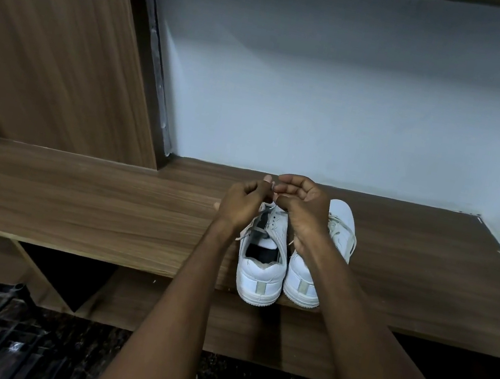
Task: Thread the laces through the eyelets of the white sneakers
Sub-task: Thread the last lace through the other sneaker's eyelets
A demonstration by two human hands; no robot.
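Hands meeting over left sneaker: left hand and right hand both pinching lace end, eyelets directly below, shoe pointing far.

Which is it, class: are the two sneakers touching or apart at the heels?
Apart. The head view shows a narrow dark gap between the heel of the left sneaker and the right sneaker, both standing on the shelf.
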